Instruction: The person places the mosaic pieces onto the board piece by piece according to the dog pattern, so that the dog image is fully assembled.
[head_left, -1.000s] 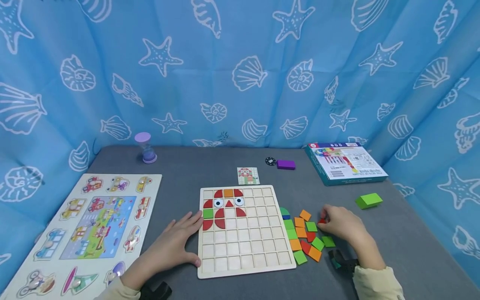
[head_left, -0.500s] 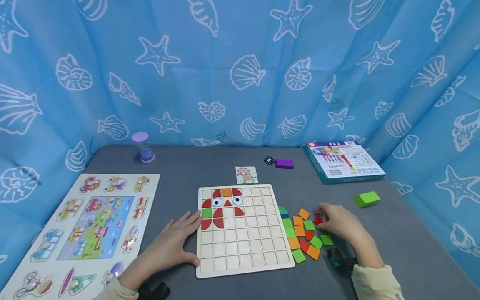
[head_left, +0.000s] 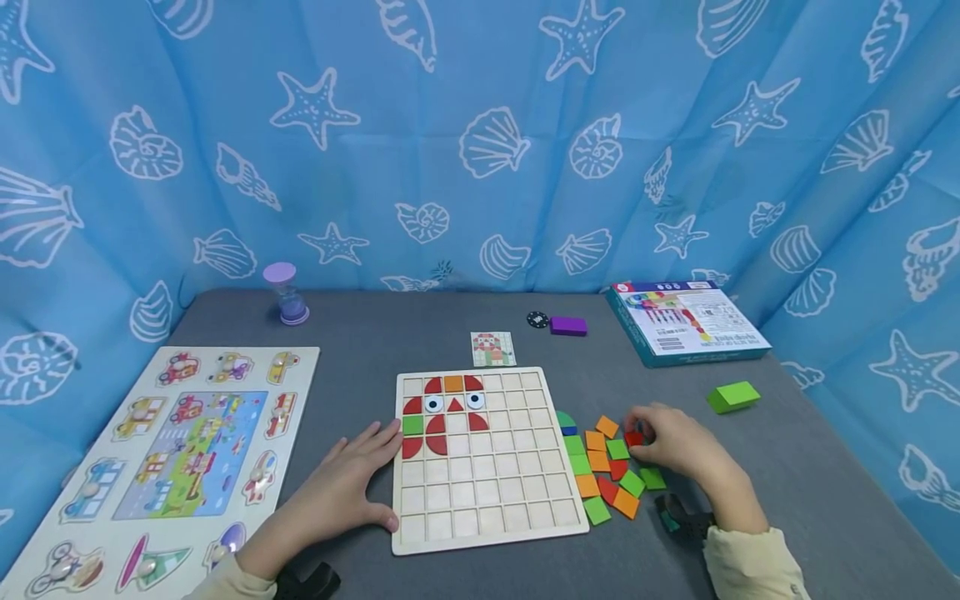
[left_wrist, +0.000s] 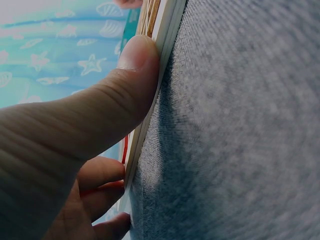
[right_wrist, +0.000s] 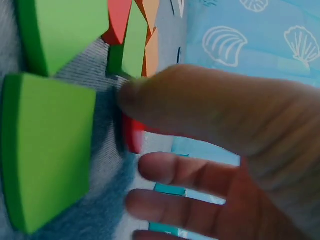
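Note:
My left hand point(head_left: 341, 487) rests along the left edge of a wooden grid board point(head_left: 491, 546), thumb and fingertips touching its side. In the left wrist view the thumb point(left_wrist: 137, 62) lies against the board's edge. Red curved tiles, a red triangle point(head_left: 455, 406), an orange square point(head_left: 453, 384), a green square point(head_left: 413, 426) and two eye tiles point(head_left: 476, 401) fill some upper-left cells. Right of the board, my right hand point(head_left: 678, 442) pinches a small red tile point(head_left: 633, 438) between thumb and forefinger, low over the table. The right wrist view shows that tile partly hidden by the thumb.
Loose green, orange and red tiles point(head_left: 597, 461) lie between board and right hand. A picture card point(head_left: 492, 349) stands behind the board, near a purple block point(head_left: 568, 326). A vehicle puzzle point(head_left: 300, 367) lies left, an hourglass point(head_left: 287, 296) behind it. Right are a box point(head_left: 690, 327) and green block point(head_left: 733, 397).
My right hand has shifted slightly left and away from me with the red tile, towards the loose tiles. The left hand stays on the board's edge.

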